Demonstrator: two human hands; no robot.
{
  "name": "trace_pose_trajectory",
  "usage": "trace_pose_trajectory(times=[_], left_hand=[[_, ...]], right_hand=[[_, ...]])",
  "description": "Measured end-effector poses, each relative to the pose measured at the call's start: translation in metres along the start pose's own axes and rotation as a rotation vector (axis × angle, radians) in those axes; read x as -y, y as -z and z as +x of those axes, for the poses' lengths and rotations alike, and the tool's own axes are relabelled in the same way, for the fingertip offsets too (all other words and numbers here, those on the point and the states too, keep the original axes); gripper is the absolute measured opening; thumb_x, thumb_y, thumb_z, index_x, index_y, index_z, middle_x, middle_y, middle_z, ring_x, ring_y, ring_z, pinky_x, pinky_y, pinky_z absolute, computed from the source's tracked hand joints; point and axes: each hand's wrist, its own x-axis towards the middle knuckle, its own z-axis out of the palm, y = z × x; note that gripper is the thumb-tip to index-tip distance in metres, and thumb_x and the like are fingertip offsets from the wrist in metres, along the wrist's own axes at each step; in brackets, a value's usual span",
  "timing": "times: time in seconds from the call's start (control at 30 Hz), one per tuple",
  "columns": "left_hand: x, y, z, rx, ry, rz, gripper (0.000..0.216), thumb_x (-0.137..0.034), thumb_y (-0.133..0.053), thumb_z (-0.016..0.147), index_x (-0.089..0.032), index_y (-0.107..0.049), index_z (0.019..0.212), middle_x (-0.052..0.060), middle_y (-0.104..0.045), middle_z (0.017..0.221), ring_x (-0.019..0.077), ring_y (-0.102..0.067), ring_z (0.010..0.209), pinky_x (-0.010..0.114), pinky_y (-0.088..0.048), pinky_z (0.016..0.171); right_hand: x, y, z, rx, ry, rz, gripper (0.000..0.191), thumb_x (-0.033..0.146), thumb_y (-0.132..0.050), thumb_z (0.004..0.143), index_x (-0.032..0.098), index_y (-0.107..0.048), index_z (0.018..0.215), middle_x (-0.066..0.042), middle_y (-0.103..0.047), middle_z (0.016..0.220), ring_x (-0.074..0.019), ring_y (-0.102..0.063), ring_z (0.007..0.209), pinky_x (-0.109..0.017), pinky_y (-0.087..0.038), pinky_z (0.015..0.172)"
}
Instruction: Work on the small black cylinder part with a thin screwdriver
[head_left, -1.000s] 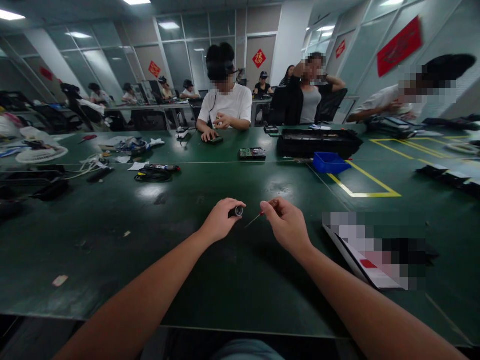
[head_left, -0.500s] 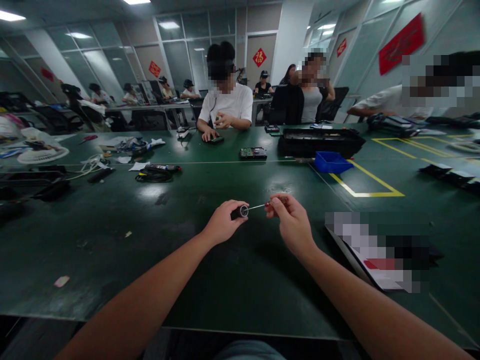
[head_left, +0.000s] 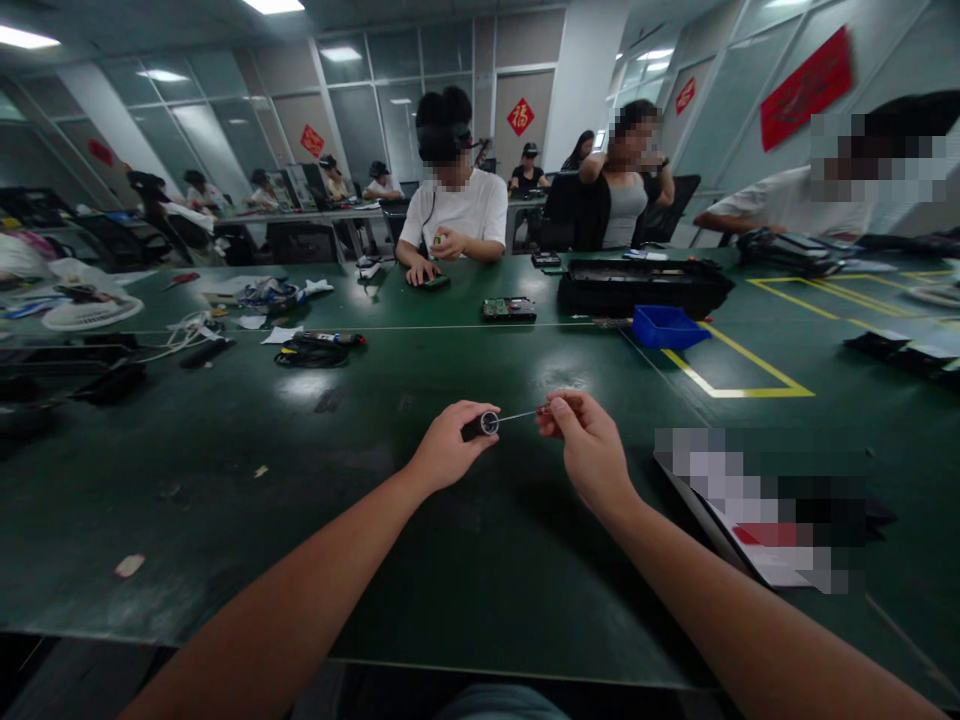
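Over the near middle of the green table, my left hand (head_left: 444, 448) is closed around a short black cylinder (head_left: 480, 424). The cylinder's round, silver-rimmed end faces right. My right hand (head_left: 592, 450) pinches a thin metal rod with a reddish end, which looks like a small screwdriver (head_left: 517, 415). Its slim shaft runs left from my fingertips to the cylinder's rimmed end. Whether the tip sits inside that end or only touches it, I cannot tell. My right fingers hide most of the handle.
A blurred-out pale sheet or booklet (head_left: 739, 545) lies right of my right forearm. Farther back are a blue bin (head_left: 667, 327), a long black tray (head_left: 645, 300), a circuit-board device (head_left: 508, 309) and a coiled black cable (head_left: 315, 349). A co-worker (head_left: 457, 215) sits opposite.
My right fingers have shifted slightly on the screwdriver, and less of its handle shows above them. The left hand keeps the cylinder in nearly the same place. The whole view has drifted slightly.
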Motion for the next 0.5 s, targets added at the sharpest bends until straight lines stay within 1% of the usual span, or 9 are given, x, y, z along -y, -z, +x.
trace_pose_trajectory(times=[0.1, 0.17, 0.27, 0.37, 0.43, 0.5], left_hand=[[0.0, 0.001, -0.001, 0.007, -0.001, -0.003, 0.036, -0.017, -0.073, 0.084, -0.024, -0.068, 0.119, 0.006, -0.068, 0.12, 0.0236, -0.06, 0.116, 0.043, -0.043, 0.105], [0.0, 0.001, -0.001, 0.013, 0.004, 0.001, 0.035, -0.017, -0.073, 0.085, -0.024, -0.069, 0.119, 0.006, -0.068, 0.121, 0.0237, -0.06, 0.116, 0.043, -0.043, 0.105], [0.0, 0.002, -0.001, 0.01, 0.02, 0.004, 0.035, -0.017, -0.072, 0.085, -0.024, -0.069, 0.118, 0.006, -0.067, 0.12, 0.024, -0.06, 0.116, 0.044, -0.044, 0.105], [0.001, 0.003, -0.001, 0.003, 0.027, -0.003, 0.034, -0.015, -0.072, 0.084, -0.024, -0.069, 0.118, 0.006, -0.067, 0.12, 0.0242, -0.06, 0.116, 0.044, -0.044, 0.105], [0.002, 0.003, 0.0, -0.001, 0.032, -0.015, 0.035, -0.015, -0.072, 0.084, -0.024, -0.069, 0.118, 0.006, -0.067, 0.12, 0.024, -0.059, 0.117, 0.044, -0.044, 0.106], [0.002, 0.003, 0.0, -0.009, 0.037, -0.029, 0.035, -0.014, -0.073, 0.084, -0.024, -0.069, 0.118, 0.006, -0.067, 0.12, 0.0236, -0.06, 0.117, 0.044, -0.044, 0.106]], right_hand=[[-0.001, 0.001, 0.0, -0.009, -0.008, -0.03, 0.025, 0.044, -0.058, 0.094, 0.02, -0.063, 0.1, -0.004, -0.07, 0.087, -0.0178, -0.065, 0.074, -0.035, -0.054, 0.071], [0.002, 0.002, 0.0, 0.011, 0.013, -0.074, 0.026, 0.045, -0.058, 0.094, 0.02, -0.064, 0.097, -0.004, -0.07, 0.084, -0.0178, -0.065, 0.072, -0.034, -0.053, 0.07], [0.009, 0.003, -0.002, 0.03, 0.063, -0.245, 0.033, 0.051, -0.06, 0.092, 0.021, -0.063, 0.08, -0.002, -0.068, 0.07, -0.0169, -0.061, 0.063, -0.03, -0.047, 0.063], [0.014, 0.003, -0.005, 0.01, 0.088, -0.398, 0.045, 0.057, -0.063, 0.089, 0.023, -0.052, 0.061, 0.001, -0.061, 0.056, -0.0145, -0.053, 0.052, -0.028, -0.038, 0.054], [0.015, 0.002, -0.006, 0.009, 0.103, -0.439, 0.05, 0.059, -0.063, 0.088, 0.023, -0.046, 0.057, 0.003, -0.057, 0.051, -0.0135, -0.05, 0.048, -0.028, -0.035, 0.051], [0.015, 0.002, -0.006, 0.013, 0.117, -0.469, 0.052, 0.06, -0.062, 0.088, 0.023, -0.046, 0.055, 0.003, -0.053, 0.048, -0.0131, -0.047, 0.047, -0.028, -0.034, 0.051]])
